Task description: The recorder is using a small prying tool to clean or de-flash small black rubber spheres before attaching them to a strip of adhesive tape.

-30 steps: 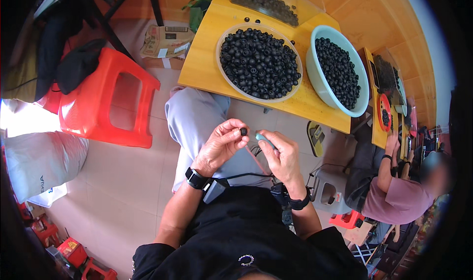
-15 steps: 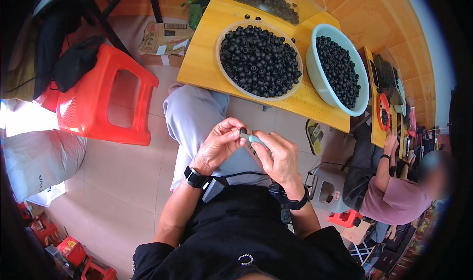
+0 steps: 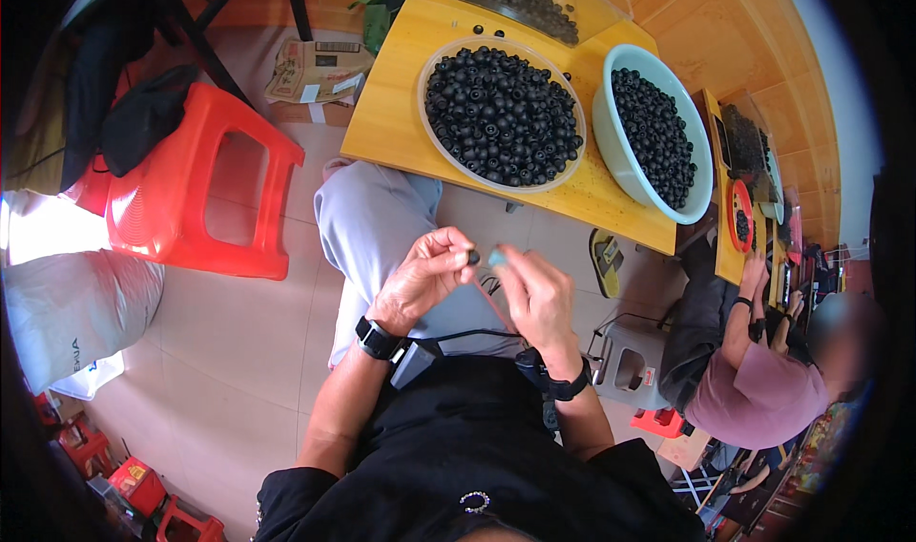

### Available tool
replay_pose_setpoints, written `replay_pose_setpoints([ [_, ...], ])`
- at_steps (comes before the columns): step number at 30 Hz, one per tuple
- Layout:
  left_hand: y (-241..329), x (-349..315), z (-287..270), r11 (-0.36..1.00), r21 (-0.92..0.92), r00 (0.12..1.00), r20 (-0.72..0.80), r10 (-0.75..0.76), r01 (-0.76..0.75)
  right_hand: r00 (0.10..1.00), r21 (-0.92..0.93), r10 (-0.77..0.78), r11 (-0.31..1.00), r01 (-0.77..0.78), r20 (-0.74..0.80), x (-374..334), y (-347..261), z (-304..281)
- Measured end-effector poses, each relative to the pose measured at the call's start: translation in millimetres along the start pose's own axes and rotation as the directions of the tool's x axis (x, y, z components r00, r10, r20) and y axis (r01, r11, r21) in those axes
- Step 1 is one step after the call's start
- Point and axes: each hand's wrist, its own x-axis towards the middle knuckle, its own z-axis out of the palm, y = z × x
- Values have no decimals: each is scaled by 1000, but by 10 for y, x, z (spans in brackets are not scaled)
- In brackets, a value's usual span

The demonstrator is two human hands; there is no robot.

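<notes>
Over my lap, my left hand (image 3: 417,277) pinches a small round black piece (image 3: 473,257) between thumb and fingertips. Just to its right is my right hand (image 3: 540,292), curled around a small tool with a pale teal handle (image 3: 497,256). The tool is blurred and mostly hidden by the fingers, apart from the black piece. On the yellow table (image 3: 382,127) beyond my hands, a round clear tub (image 3: 426,134) is heaped with similar black pieces, which have holes in them. A light-blue basin (image 3: 618,165) to its right holds many more.
A clear box (image 3: 596,12) of black pieces stands at the table's far edge. To the left are a red plastic stool (image 3: 157,198) and a white sack (image 3: 91,303). At right, a person in a pink shirt (image 3: 763,389) works at another table. A yellow-green slipper (image 3: 605,263) lies below the table.
My right hand has drawn the teal-handled tool slightly away from the black piece, and its grip has turned. The left hand keeps the piece in nearly the same place.
</notes>
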Motion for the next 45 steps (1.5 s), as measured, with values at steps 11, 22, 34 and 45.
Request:
replay_pose_setpoints([
  [11, -4, -14, 19, 998, -65, 1000, 22, -7, 9, 990, 113, 135, 985, -129, -47, -22, 215, -106],
  [22, 8, -16, 97, 1000, 3, 1000, -3, -8, 8, 984, 347, 112, 925, -153, 136, 183, -221, -84],
  [34, 24, -54, 15, 995, 86, 998, -55, -42, 47, 937, 495, 121, 822, -280, 329, 207, -174, -66],
  [45, 40, 50, 64, 997, 56, 998, -14, -54, 55, 924, 251, 299, 938, -239, -237, 544, 237, -829],
])
